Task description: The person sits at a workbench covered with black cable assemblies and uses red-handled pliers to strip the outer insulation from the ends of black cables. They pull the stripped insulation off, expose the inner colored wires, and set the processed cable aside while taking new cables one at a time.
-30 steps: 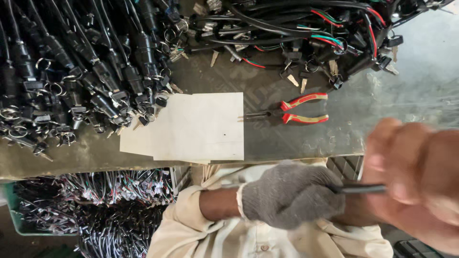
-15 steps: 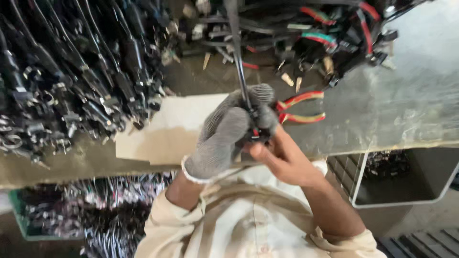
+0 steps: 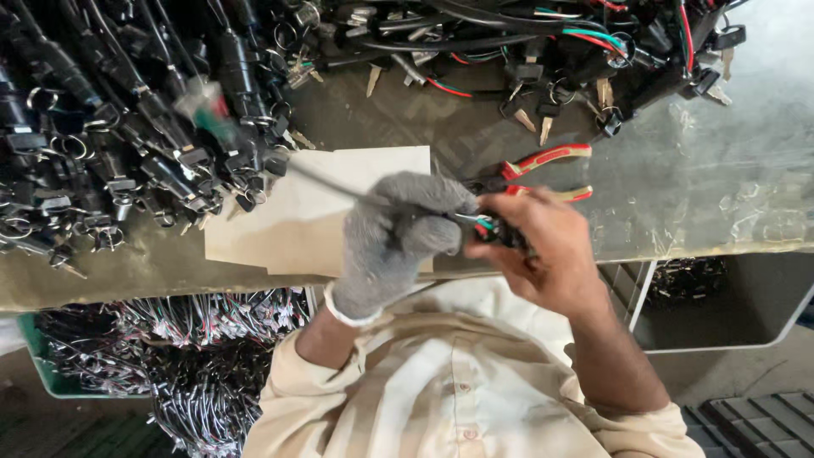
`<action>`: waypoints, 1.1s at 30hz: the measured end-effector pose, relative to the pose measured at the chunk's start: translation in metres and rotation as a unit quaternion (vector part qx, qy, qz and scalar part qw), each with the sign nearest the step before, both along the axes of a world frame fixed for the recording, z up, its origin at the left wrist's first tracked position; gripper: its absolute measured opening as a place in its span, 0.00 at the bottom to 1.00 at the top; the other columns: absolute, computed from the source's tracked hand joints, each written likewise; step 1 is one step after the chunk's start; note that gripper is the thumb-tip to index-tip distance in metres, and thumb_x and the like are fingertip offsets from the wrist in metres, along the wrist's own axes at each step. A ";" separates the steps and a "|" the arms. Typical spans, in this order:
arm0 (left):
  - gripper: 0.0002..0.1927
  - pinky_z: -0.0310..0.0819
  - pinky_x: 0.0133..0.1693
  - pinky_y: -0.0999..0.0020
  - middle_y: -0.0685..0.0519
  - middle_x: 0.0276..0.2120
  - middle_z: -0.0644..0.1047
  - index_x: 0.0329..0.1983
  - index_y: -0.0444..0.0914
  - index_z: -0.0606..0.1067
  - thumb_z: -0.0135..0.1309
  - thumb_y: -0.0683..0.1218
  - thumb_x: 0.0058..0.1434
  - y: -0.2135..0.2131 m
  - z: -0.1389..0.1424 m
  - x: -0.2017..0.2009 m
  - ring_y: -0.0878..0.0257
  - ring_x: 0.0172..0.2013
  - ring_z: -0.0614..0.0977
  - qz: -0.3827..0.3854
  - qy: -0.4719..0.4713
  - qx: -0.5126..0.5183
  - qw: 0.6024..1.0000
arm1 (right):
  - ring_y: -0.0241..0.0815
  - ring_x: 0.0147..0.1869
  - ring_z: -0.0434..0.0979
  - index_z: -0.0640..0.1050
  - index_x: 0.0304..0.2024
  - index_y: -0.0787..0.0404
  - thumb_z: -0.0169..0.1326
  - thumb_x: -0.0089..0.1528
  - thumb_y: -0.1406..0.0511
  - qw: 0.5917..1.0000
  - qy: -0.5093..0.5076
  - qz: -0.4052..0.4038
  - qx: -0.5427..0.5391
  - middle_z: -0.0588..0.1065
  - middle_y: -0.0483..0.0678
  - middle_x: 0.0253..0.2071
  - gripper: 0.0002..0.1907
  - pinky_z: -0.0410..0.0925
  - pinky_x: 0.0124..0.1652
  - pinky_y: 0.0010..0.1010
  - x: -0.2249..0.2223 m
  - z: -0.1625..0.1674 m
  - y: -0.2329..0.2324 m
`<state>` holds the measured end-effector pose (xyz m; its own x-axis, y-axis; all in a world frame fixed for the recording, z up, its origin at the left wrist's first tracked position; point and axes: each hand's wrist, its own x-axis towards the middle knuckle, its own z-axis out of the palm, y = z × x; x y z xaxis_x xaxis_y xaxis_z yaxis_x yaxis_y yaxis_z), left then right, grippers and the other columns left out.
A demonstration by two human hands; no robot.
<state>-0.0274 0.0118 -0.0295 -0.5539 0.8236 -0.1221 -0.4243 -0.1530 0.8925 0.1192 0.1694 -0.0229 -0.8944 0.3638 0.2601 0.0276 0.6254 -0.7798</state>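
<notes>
The gloved left hand [image 3: 398,233] and bare right hand [image 3: 543,246] meet over the surface [image 3: 678,187], fingers clenched on a black wire harness [image 3: 496,229], raised for close handling. Red-handled pliers [image 3: 543,170] lie within reach behind. The harness's far end blurs; its connector is hidden in the grip.

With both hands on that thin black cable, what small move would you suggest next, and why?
Probably steady the grey-gloved left hand: the thin black cable is blurred, and the bare right hand grips its coloured-wire end.
</notes>
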 end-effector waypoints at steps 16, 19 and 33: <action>0.09 0.75 0.55 0.61 0.55 0.45 0.83 0.45 0.41 0.79 0.62 0.42 0.61 0.009 0.010 0.007 0.57 0.49 0.83 0.018 0.399 0.006 0.917 | 0.31 0.42 0.69 0.68 0.55 0.67 0.51 0.61 0.74 0.962 -0.010 -0.096 -0.254 0.73 0.45 0.42 0.19 0.65 0.42 0.24 0.009 -0.014 -0.005; 0.14 0.80 0.49 0.60 0.50 0.46 0.83 0.45 0.37 0.81 0.61 0.48 0.59 0.005 -0.002 0.023 0.56 0.49 0.84 0.051 -0.011 0.087 0.995 | 0.30 0.41 0.66 0.69 0.58 0.67 0.52 0.62 0.72 0.942 -0.006 -0.068 -0.328 0.70 0.42 0.45 0.21 0.63 0.43 0.22 0.013 -0.012 -0.008; 0.13 0.81 0.52 0.68 0.51 0.49 0.81 0.48 0.36 0.80 0.63 0.32 0.62 0.013 -0.017 0.037 0.61 0.50 0.83 0.076 0.133 0.007 0.988 | 0.54 0.50 0.74 0.67 0.66 0.66 0.60 0.62 0.68 0.998 -0.005 -0.026 -0.062 0.72 0.57 0.52 0.30 0.69 0.52 0.35 0.014 -0.009 -0.010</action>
